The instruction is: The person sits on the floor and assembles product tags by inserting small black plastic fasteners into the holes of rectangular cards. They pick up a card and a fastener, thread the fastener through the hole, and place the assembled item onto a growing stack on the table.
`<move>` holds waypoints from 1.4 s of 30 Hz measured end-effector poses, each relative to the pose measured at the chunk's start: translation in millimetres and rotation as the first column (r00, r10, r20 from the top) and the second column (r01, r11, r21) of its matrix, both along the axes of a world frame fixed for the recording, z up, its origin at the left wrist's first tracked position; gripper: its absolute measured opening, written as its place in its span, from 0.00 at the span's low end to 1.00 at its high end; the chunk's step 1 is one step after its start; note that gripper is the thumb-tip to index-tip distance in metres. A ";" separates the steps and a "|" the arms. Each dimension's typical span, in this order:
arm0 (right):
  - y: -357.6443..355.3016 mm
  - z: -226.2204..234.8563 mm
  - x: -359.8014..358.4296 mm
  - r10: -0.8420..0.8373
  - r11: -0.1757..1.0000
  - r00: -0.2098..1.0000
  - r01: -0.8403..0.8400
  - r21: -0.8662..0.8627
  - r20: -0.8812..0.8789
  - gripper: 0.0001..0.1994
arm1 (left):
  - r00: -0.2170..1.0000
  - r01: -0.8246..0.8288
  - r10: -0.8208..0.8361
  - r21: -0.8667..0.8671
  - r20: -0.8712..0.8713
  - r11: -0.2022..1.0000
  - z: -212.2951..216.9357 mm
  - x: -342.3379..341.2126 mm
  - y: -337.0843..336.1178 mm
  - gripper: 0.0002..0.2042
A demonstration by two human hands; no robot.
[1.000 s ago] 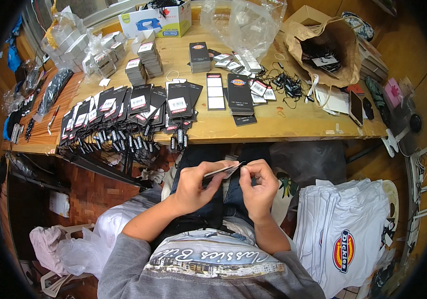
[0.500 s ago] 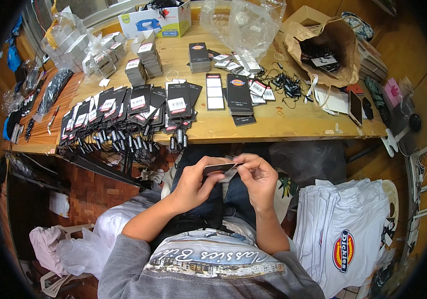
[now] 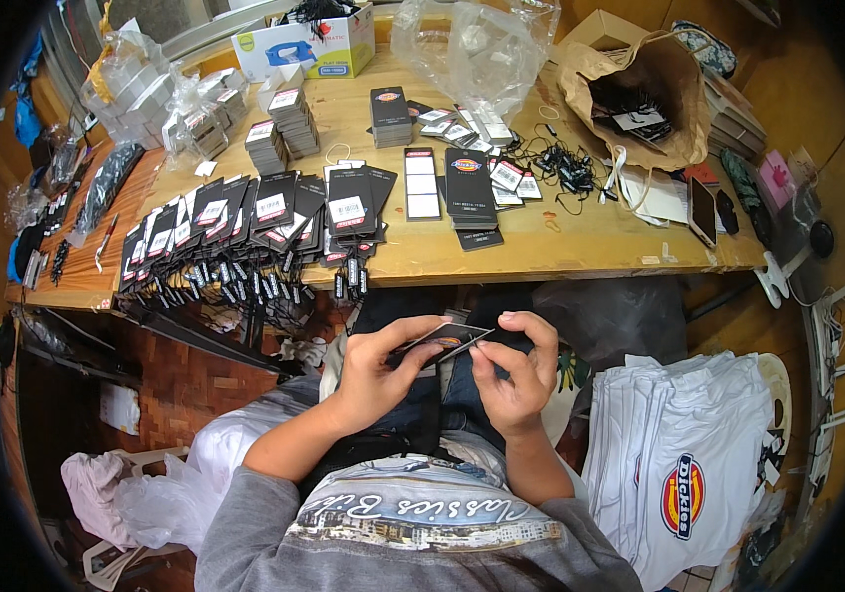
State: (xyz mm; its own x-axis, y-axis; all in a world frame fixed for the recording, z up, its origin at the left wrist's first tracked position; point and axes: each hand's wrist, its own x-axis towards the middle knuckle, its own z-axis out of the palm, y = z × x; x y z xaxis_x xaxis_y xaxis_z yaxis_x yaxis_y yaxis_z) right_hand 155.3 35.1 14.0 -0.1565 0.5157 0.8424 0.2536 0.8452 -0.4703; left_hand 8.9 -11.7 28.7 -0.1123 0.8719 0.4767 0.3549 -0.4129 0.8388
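My left hand (image 3: 381,363) is closed on a black hang tag (image 3: 454,333) with a small coloured emblem, held tilted above my lap. Whether more than one tag lies in this grip, I cannot tell. At the tag's right end is my right hand (image 3: 519,373), its index finger raised away from the thumb, and the thumb tip close to the tag's edge. On the table before me lie a pile of black tags (image 3: 468,187), a strip of white labels (image 3: 423,184) and a spread of stickered tags (image 3: 271,204) with black cords hanging over the front edge.
Stacks of small tags (image 3: 293,123) stand farther back on the wooden table (image 3: 560,259). A brown paper bag (image 3: 580,118), tangled black cords (image 3: 570,170) and a phone (image 3: 701,211) are at the right. Folded white shirts (image 3: 639,444) sit beside me on the right.
My right index finger has lifted and spread from the thumb, where both had pinched the tag's end. The tag has tipped so that more of its emblem shows.
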 end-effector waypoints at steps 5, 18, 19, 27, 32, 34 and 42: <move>0.1 1.8 -0.9 0.001 1.000 0.999 -0.003 0.031 0.047 0.09 | 0.997 0.021 -0.016 0.066 -0.075 0.998 2.5 -0.3 -1.9 0.14; 0.4 4.3 -1.6 0.003 0.999 0.997 -0.007 0.043 0.082 0.06 | 0.986 0.002 0.020 0.135 -0.163 0.991 2.7 2.9 -1.1 0.15; 0.3 3.7 -1.8 0.003 0.999 0.997 -0.006 0.040 0.078 0.06 | 0.982 0.000 0.023 0.127 -0.185 0.992 2.6 2.9 -1.8 0.15; -0.8 -0.2 -6.8 0.019 1.000 0.997 -0.021 0.020 0.075 0.07 | 0.932 0.054 0.035 0.235 -0.361 0.971 4.4 1.7 -0.3 0.16; -2.9 -4.9 -6.4 0.224 0.936 0.967 -0.248 -0.250 -0.121 0.05 | 0.820 0.097 0.118 0.340 -0.560 0.935 9.6 -1.8 -0.1 0.16; -2.2 -6.6 -6.3 0.283 0.894 0.938 -0.334 -0.298 -0.202 0.05 | 0.807 0.111 0.104 0.322 -0.581 0.940 9.7 -1.6 -0.8 0.17; 10.5 -6.0 5.2 0.208 0.954 0.972 -0.226 -0.197 -0.107 0.06 | 0.989 0.083 -0.067 -0.117 0.133 0.990 6.9 2.8 -3.4 0.10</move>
State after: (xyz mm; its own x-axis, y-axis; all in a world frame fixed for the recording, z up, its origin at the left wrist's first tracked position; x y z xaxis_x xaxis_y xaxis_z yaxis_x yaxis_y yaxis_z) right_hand 160.5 45.6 8.1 -0.2172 0.6413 0.7359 0.0266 0.7575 -0.6523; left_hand 11.7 -15.1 35.6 -0.0977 0.9309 0.3519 0.2130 -0.3259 0.9211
